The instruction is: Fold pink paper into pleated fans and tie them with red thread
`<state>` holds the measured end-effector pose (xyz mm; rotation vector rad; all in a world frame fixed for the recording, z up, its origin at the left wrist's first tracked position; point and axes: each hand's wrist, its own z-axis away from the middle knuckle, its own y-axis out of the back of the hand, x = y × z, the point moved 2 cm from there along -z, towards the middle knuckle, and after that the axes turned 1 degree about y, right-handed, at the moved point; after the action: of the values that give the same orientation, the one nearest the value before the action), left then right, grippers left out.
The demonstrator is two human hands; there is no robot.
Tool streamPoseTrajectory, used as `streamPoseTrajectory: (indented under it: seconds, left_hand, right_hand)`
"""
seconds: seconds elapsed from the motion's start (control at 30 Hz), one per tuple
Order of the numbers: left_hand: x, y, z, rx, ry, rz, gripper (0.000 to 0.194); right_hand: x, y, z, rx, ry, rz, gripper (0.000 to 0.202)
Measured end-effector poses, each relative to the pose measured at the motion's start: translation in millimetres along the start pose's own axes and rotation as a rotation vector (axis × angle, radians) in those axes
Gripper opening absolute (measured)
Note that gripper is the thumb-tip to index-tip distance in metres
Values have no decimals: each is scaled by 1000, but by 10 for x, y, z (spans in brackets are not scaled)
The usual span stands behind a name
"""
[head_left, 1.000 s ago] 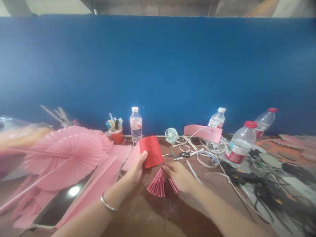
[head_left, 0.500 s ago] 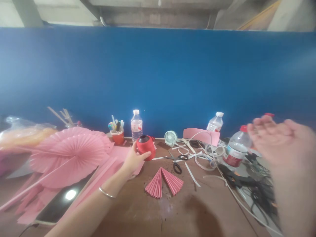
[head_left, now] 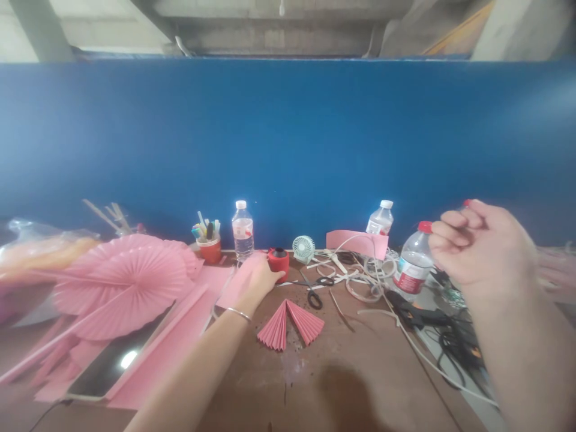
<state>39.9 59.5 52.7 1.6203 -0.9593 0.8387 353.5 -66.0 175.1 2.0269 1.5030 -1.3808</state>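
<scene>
My left hand (head_left: 260,279) is closed on the left side of a red round object with a black top (head_left: 278,264), upright at the back of the table beside the small fan (head_left: 303,249). On the right, my right hand (head_left: 477,243) is raised with its fingers curled in; whether anything is inside them is hidden. It is nearest to the large bottle with a red cap (head_left: 412,261). Two folded pink paper fans (head_left: 272,327), joined at a point, lie on the brown table (head_left: 252,390) between my arms.
Large pleated pink paper wheels (head_left: 135,279), pink sheets and a phone (head_left: 123,357) cover the left side. Behind stand a red pen cup (head_left: 209,249) and a water bottle (head_left: 243,234). Black scissors (head_left: 314,298), white cords and black cables (head_left: 450,342) lie centre to right.
The red object has been lowered from the air to the back of the table, turning upright, with my left hand on it. My right hand has curled its fingers, which were spread before.
</scene>
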Motion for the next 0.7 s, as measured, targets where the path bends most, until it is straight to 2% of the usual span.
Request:
streamPoseTrajectory:
  seconds: [0.13, 0.17, 0.23, 0.3, 0.37, 0.43, 0.47, 0.5, 0.57, 0.63, 0.7]
  left_hand:
    - [167, -147, 193, 86, -89, -54, 72]
    - [269, -210, 280, 69, -219, -39, 69]
    - [497, -371, 487, -172, -441, 49, 60]
    - [699, -499, 693, -451, -487, 172, 72]
    - [842, -551, 852, -769, -437, 344, 78]
    - [898, -484, 919, -1020, -308, 518, 50]
    - [893, -405, 910, -1079, -249, 539, 34]
    - [874, -293, 864, -1031, -219, 540, 26]
    - [814, -15, 723, -883, -185, 511, 24]
    - [754, 289, 557, -677, -182, 408, 22]
    - [717, 554, 422, -588, -189, 301, 19]
  right_hand:
    - [-66, -240, 96, -69, -220, -179, 40]
    - [-81, -342, 141, -109, -238, -220, 38]
    - [-106, -580, 256, -203, -254, -316, 35]
    - [-134, -817, 373, -280, -258, -393, 34]
    - [-182, -979, 440, -318, -246, -426, 36]
    - [-259, -997, 416, -263, -156, -442, 35]
    - [-299, -946, 374, -207, -94, -440, 34]
    - [-334, -862, 319, -141, -32, -430, 32]
    - [-368, -632, 196, -6, 46, -403, 32]
    - [-337, -399, 92, 102, 72, -369, 34]
    - [-245, -237, 24, 151, 78, -299, 32]
